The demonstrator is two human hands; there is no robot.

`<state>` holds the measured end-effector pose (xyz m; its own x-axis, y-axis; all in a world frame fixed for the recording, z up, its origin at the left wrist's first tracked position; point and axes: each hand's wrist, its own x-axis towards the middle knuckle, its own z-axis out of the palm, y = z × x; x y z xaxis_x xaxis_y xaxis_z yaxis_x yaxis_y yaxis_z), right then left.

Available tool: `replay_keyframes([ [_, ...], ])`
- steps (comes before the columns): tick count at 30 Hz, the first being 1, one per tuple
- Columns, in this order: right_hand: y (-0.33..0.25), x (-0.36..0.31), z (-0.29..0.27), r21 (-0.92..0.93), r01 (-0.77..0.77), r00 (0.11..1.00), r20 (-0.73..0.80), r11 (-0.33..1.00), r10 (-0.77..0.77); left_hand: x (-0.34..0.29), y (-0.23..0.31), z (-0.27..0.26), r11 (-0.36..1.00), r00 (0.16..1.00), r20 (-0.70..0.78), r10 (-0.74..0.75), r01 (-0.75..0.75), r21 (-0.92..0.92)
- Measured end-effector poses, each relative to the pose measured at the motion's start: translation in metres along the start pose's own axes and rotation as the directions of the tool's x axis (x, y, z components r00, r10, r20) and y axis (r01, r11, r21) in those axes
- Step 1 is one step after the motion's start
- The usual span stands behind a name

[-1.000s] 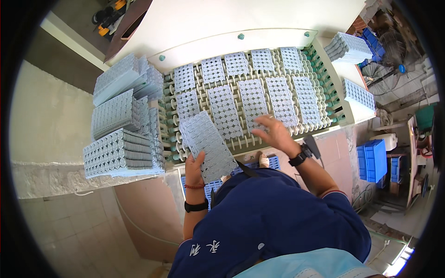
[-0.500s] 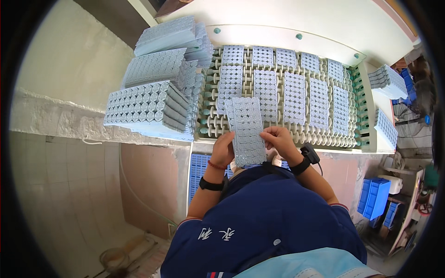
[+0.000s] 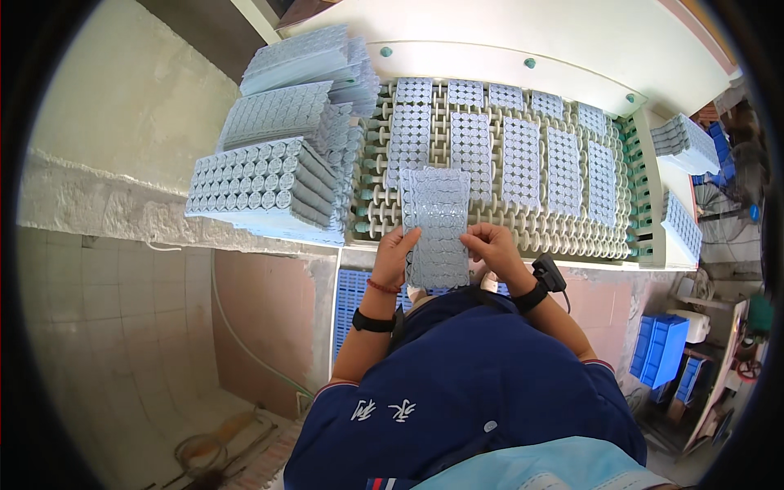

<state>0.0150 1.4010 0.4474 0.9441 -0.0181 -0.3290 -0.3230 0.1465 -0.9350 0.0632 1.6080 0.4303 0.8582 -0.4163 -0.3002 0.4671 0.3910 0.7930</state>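
In front of my body I hold a small stack of grey-blue panels (image 3: 439,216), each embossed with rows of round discs. Offset edges at its lower left show more than one layer. My left hand (image 3: 398,257) is closed on the left edge, thumb on top. At the right edge, my right hand (image 3: 493,247) pinches the stack between thumb and fingers. The far end of the stack overlaps the near part of a roller conveyor (image 3: 572,238), where similar panels (image 3: 521,163) lie flat in rows on the white wheels.
Tall stacks of panels (image 3: 245,184) stand on the ledge left of the conveyor. More panels (image 3: 686,145) lie beyond its right side rail (image 3: 643,188). A pale machine cover (image 3: 490,33) spans the far side. Blue crates (image 3: 658,349) stand low at the right.
The panels on the conveyor have shifted away from me. The stack in my hands is straighter and flatter, and its near end has come up slightly. Both hands keep their hold.
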Motion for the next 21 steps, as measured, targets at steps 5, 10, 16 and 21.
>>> replay_keyframes([
  [5,-0.0014,-0.0013,-0.0037,-0.048,0.032,0.999,0.014,0.998,-0.031,0.0012,-0.0044,-0.0008,1.0,1.0,-0.012,-0.008,0.008,0.025],
  [10,0.0016,-0.001,-0.0036,-0.056,0.04,0.999,-0.006,0.998,-0.04,0.001,-0.0046,0.0014,0.999,1.0,-0.016,-0.006,0.007,0.039],
  [16,-0.0026,-0.0021,-0.0005,-0.108,0.048,0.998,-0.034,0.993,-0.052,-0.0005,-0.0034,0.0007,0.998,1.0,-0.019,0.001,0.0,0.057],
  [21,-0.0046,-0.002,0.0012,-0.083,0.037,0.999,-0.023,0.996,-0.039,-0.0016,0.0022,0.0042,0.998,0.999,-0.035,0.008,-0.007,0.056],
])
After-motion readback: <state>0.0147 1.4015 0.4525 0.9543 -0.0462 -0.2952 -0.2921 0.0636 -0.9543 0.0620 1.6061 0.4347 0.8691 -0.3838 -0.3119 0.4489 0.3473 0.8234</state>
